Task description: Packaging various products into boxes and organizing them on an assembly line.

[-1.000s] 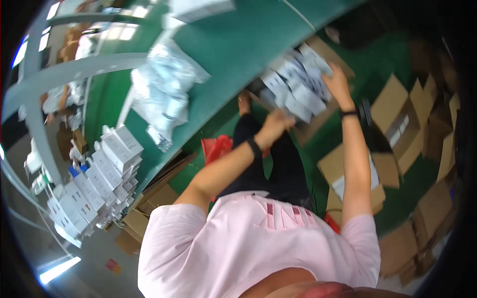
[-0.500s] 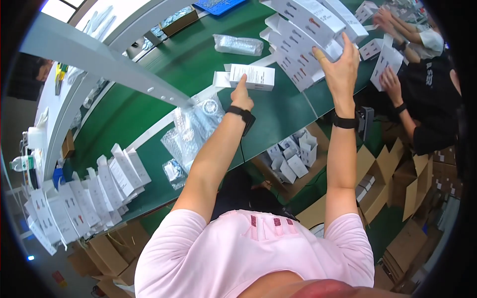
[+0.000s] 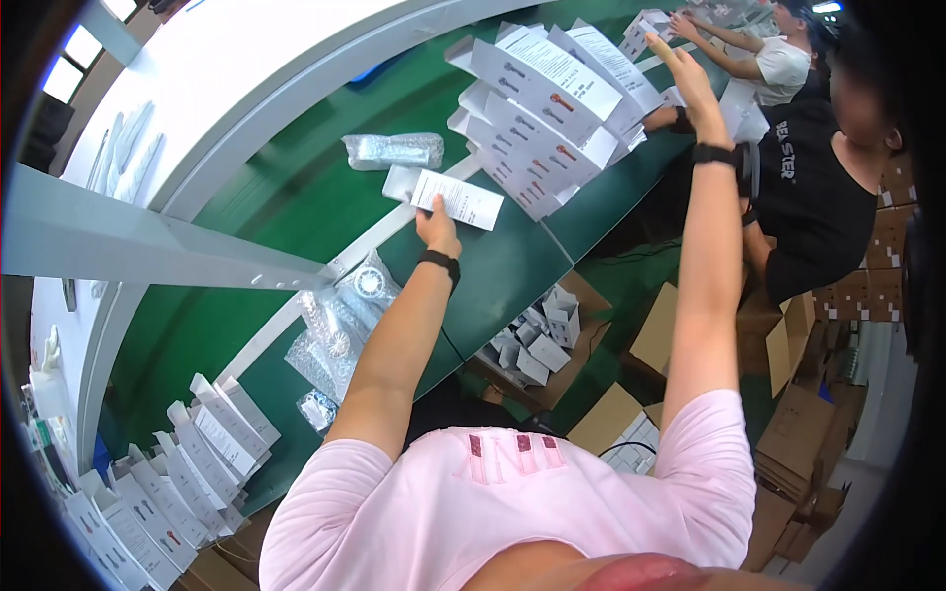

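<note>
A small white printed carton point(image 3: 471, 205) with a flap standing out at its left end is in my left hand point(image 3: 439, 229), thumb on its top face. It is over the green workbench point(image 3: 503, 271). To its right rises a stack of flat-sided white cartons point(image 3: 537, 123) with pictures of tools on their sides. My right hand point(image 3: 698, 94) is raised beyond the right side of that stack, fingers stretched out, holding nothing I can see. A clear bubble-wrapped packet point(image 3: 394, 151) lies just behind the carton.
More bubble-wrapped packets point(image 3: 340, 320) lie left of my left forearm. A row of white cartons point(image 3: 187, 463) stands at the bench's left end. A grey post point(image 3: 158, 241) crosses on the left. Below the bench is a box of small cartons point(image 3: 537, 345). A co-worker in black point(image 3: 818, 187) is at right.
My right hand has moved off the stack, further right and away, with its fingers straighter. The left hand still holds the carton, now tilted. The whole view has shifted.
</note>
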A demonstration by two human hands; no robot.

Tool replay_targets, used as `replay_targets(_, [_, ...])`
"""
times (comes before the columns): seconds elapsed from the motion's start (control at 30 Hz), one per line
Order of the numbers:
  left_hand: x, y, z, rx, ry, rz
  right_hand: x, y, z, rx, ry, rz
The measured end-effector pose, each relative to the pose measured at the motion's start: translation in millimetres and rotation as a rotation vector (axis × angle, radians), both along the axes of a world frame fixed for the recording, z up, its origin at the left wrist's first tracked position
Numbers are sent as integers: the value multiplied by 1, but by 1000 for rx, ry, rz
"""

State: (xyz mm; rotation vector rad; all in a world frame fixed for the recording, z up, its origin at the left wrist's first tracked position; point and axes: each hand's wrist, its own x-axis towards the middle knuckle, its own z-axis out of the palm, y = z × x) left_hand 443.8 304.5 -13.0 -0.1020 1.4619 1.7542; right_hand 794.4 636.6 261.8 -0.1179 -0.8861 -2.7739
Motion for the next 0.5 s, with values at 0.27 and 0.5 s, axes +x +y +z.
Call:
replay_targets(0.27, [-12, -30, 12, 74, 26, 116, -41, 19, -60, 457, -46, -151])
replay_targets(0.5, [-1, -57, 102, 421, -77, -13, -103, -71, -29, 1970, -1147, -254])
